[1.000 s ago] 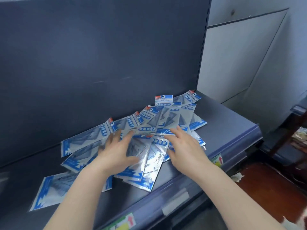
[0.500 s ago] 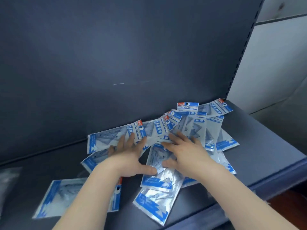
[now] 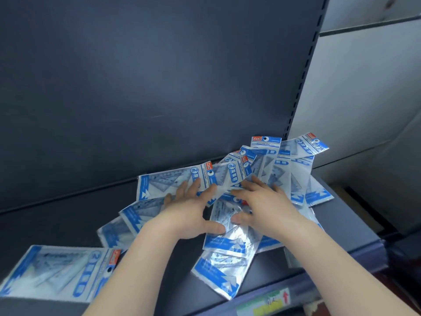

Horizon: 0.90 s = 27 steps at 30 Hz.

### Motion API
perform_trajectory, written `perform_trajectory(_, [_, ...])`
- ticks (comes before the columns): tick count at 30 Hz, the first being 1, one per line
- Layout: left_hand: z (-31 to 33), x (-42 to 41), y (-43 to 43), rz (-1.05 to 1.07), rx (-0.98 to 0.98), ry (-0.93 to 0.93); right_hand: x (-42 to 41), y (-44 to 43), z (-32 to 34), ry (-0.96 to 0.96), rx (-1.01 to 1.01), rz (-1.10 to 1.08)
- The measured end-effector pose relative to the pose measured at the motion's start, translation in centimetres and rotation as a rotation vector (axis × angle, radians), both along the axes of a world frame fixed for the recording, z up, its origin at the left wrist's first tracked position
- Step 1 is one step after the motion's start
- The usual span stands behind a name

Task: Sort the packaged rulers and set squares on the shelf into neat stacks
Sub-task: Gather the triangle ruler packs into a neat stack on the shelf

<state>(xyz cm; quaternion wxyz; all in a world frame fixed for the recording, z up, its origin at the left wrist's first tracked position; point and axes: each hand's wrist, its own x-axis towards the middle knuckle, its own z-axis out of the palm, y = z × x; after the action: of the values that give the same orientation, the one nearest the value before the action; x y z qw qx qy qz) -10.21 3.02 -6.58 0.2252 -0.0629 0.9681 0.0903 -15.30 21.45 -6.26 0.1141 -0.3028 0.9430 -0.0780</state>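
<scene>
Dark blue-grey metal back panel rises behind a matching flat shelf. A loose, overlapping fan of clear-and-blue plastic set-square packets sprawls across the shelf. One separate packet lies at the near left. The left hand and right hand rest flat on the fan's middle, fingers spread, thumbs pressing a shiny central packet. A yellow-green label marks the front rail.

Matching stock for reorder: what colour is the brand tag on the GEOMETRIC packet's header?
Red: the brand tag sits on a blue header; head view.
</scene>
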Motion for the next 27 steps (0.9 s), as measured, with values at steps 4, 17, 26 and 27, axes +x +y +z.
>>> perform_trajectory(4, [-0.2,1.3,0.8,0.191,0.059,0.160,-0.1,0.1,0.4,0.147,-0.113,0.016])
perform_trajectory(17, [1.5,11.8,-2.9,0.804,-0.129,0.081,3.7,-7.0,-1.3,0.115,-0.171,0.469])
perform_trajectory(26, [2.7,7.6,0.4,0.609,0.291,0.284,1.5,-3.1,-0.4,0.137,-0.247,0.330])
perform_trajectory(27, [2.8,7.2,0.6,0.592,0.292,0.279,1.3,-2.3,-0.4,0.130,-0.257,0.310])
